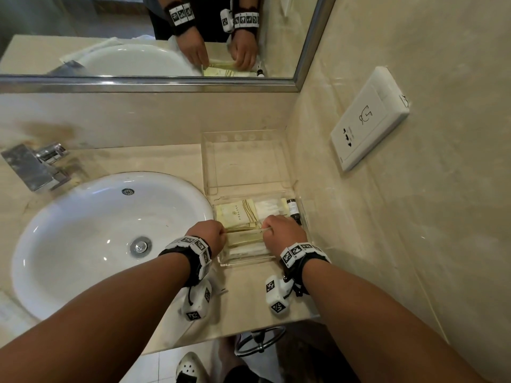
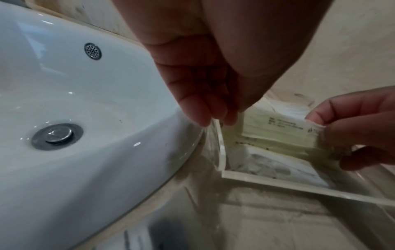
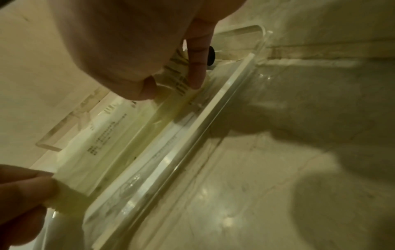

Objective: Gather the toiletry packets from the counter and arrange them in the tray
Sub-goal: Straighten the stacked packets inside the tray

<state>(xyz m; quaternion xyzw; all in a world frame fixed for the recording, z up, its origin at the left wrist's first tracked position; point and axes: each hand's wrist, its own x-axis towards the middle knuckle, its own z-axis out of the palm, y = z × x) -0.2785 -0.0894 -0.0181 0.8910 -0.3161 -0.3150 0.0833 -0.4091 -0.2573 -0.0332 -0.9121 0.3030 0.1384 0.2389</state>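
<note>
So there's a stack of pale yellow packets [image 1: 244, 236] held up on edge inside the clear tray [image 1: 243, 261], over the tray's near half. Left hand [image 1: 208, 234] pinches the stack's left end with its fingers [image 2: 203, 108] curled down onto it, and the right hand [image 1: 282, 230] grips the right end, thumb and fingers [image 3: 197, 67] clamped on the packets. More stuff already lies flat in the tray: a yellowish sachet with striped print [image 1: 237, 215] toward the far left, white wrapped items [image 1: 269, 208] next to it, and a small dark bottle [image 1: 293, 210] against the right wall. Another white wrapped packet [image 2: 275, 167] lies on the tray floor under the held stack. The tray sits at the right end of the beige surface [image 1: 171, 158], tucked toward the side wall, just beside the white sink [image 1: 83, 230]. A chrome faucet [image 1: 36, 167] stands at the surface's back edge, a mirror [image 1: 138, 37] above it, and a wall socket plate [image 1: 367, 120] off to the right.
</note>
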